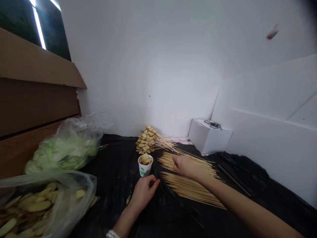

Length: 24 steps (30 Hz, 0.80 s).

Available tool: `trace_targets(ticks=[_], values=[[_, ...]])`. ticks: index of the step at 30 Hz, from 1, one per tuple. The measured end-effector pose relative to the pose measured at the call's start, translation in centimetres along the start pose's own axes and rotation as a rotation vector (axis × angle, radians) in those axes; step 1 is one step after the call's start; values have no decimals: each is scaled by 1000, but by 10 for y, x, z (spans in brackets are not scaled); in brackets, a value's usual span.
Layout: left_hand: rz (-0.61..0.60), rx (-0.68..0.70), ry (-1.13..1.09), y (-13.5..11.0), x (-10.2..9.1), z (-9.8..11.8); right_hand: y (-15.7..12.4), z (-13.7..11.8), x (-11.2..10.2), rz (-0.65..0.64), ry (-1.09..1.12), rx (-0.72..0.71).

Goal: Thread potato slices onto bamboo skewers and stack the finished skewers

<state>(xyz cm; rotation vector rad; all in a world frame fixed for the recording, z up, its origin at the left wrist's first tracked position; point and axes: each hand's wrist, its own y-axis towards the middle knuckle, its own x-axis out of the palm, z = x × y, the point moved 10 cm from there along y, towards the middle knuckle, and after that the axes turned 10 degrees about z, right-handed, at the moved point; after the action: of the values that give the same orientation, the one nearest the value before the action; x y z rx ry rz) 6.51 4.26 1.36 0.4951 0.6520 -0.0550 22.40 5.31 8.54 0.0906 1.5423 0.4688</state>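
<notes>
My left hand [145,191] rests on the black plastic sheet [116,172] just in front of a small white paper cup [145,169] filled with potato slices; its fingers curl inward in a loose pinch, and anything in them is hidden. My right hand [184,165] reaches onto a spread of bamboo skewers [190,190], fingers bent down on the sticks. Behind the cup lies a heap of finished skewers threaded with slices [146,140].
A clear bag of green leaves [66,148] and a clear bag of potato slices [37,205] sit at the left. A white box [209,137] with scissors on top stands at the back right. Cardboard panels rise at the left, white walls behind and right.
</notes>
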Motion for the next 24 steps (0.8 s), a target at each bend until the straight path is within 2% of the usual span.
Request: trace_targets(ticks=[5,9,15,20,24], values=[[17,-4,4,0,-1,-3,19,-12,-23,130,129,22],[20,-2,6,-1,-1,-4,38,-28,-28,193,242,24],[25,-5,-16,-1,0,-6,68,-68,-14,137,274,-51],[28,-19,-22,-2,-1,-5,91,-84,4,80,278,-31],[37,-23,-35,-2,-2,-5,99,-91,14,46,315,-28]])
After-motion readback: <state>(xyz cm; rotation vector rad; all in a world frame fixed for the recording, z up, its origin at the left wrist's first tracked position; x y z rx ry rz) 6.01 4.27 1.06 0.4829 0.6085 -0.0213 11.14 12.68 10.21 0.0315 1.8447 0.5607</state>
